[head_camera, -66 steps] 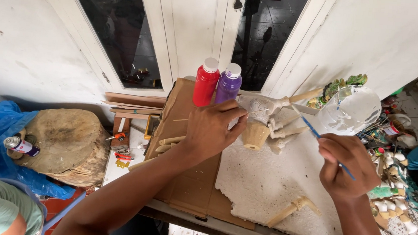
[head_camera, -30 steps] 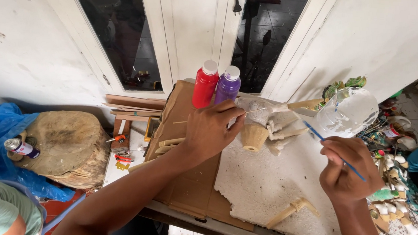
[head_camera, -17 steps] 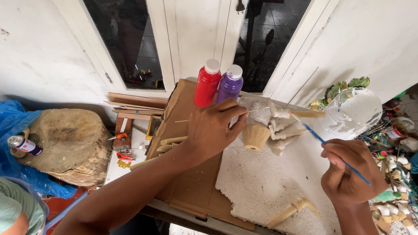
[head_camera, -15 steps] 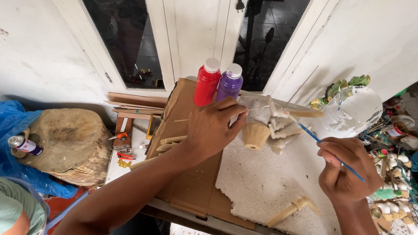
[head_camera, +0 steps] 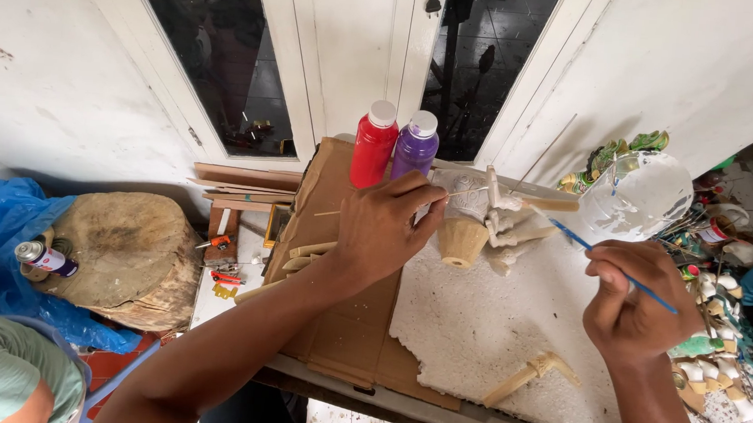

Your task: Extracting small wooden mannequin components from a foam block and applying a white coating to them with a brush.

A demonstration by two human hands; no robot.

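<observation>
Wooden figure (head_camera: 483,220) stands before the red bottle (head_camera: 374,145), the left hand's (head_camera: 381,230) fingers closed around it. Right hand (head_camera: 627,298) pinches a blue brush (head_camera: 609,267); the clear bowl (head_camera: 636,194) beyond seems smeared white.

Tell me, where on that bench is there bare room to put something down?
The white foam sheet is bare between the left hand, the right hand and the loose wooden piece. The cardboard beside the left forearm is also free. It is crowded around the figure, the paint bottles and the right edge.

My left hand (head_camera: 384,230) steadies a matt wooden figure (head_camera: 483,224) on rough white foam (head_camera: 493,328), seemingly over plain cardboard (head_camera: 340,334).
</observation>
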